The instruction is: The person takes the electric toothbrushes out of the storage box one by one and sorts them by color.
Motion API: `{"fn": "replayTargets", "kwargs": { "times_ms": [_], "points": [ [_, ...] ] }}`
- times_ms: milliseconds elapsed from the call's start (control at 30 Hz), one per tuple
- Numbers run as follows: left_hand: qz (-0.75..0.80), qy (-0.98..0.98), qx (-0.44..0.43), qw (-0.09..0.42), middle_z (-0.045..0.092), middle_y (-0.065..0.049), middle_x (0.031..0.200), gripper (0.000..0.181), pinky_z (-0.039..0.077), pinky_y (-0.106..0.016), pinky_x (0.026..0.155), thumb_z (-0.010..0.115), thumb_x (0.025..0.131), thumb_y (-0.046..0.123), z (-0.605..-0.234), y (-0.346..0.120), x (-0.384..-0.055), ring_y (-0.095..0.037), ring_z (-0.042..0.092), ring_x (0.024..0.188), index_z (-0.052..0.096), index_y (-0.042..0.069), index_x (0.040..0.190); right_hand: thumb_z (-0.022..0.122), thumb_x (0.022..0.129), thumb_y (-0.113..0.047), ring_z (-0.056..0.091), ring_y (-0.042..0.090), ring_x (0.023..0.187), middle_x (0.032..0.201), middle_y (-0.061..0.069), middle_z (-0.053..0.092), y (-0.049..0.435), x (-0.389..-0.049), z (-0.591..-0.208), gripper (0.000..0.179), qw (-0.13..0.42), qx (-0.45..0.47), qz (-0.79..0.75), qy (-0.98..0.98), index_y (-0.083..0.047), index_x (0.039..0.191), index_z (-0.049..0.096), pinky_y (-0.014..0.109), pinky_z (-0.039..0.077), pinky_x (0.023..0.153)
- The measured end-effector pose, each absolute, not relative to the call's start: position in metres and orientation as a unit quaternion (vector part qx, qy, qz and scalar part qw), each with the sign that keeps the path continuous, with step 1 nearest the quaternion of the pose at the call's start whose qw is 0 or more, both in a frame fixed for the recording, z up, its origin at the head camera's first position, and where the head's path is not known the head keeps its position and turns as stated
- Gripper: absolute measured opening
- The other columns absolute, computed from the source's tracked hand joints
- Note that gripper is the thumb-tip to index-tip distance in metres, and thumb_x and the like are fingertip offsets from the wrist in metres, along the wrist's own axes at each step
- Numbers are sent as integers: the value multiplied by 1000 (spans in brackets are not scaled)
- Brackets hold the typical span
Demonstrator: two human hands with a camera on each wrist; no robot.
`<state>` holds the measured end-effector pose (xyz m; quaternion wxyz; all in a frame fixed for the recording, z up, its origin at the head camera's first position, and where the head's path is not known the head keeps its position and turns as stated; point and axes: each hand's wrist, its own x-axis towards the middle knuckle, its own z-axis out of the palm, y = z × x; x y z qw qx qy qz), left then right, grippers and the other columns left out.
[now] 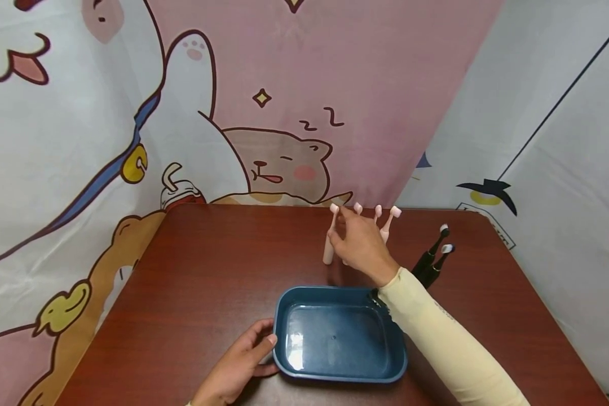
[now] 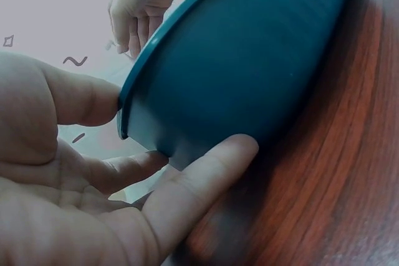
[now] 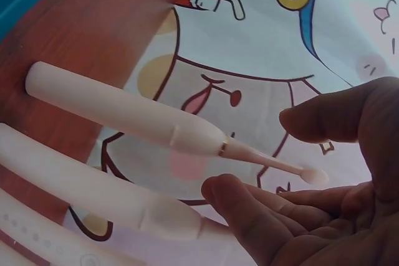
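Observation:
A blue plastic basin sits near the front of the table. My left hand holds its left side, thumb at the rim and fingers against the outer wall. Behind the basin, several pale pink electric toothbrushes stand upright in a row. My right hand is among them and partly hides them. The leftmost pink toothbrush has its slim neck between my thumb and fingers. In the right wrist view a gap shows around that toothbrush, and a second pink toothbrush stands close to my fingertips.
Two black electric toothbrushes stand right of the pink ones, partly behind my right forearm. The brown wooden table ends at the back against a cartoon-printed cloth.

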<state>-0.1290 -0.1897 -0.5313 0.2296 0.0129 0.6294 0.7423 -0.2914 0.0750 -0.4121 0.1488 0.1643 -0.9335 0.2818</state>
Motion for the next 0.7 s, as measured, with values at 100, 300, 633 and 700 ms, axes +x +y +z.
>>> {"fn": "replayTargets", "kwargs": {
  "times_ms": [100,300,633,700],
  "points": [
    [743,628,15,231,45,-27,138,54,58,-44,82,51,104,24,-531,-189,-130,-26,59,110,33,-4,147,70,90,-30,72,24,92,121,13,70,78,-285,-406,60,135,151,296,-934,-5,141,52,43,59,79],
    [737,635,19,232,44,-28,138,55,58,-44,82,52,104,24,-531,-195,-133,-27,59,110,33,-5,147,71,89,-33,72,23,90,120,14,70,83,-268,-396,61,144,149,291,-934,-4,140,53,43,59,76],
    [671,725,-8,155,43,-25,144,56,55,-47,92,56,102,27,-515,-206,-134,-35,49,128,35,2,147,72,88,-38,63,22,110,127,6,66,92,-232,-392,52,188,198,228,-934,-11,131,62,48,55,89],
    [617,779,-12,110,47,-20,144,54,51,-49,98,57,101,32,-504,-210,-134,-35,49,131,40,8,146,72,88,-38,57,23,122,132,6,63,97,-224,-393,52,203,203,225,-931,-12,132,61,50,52,96]
  ]
}}
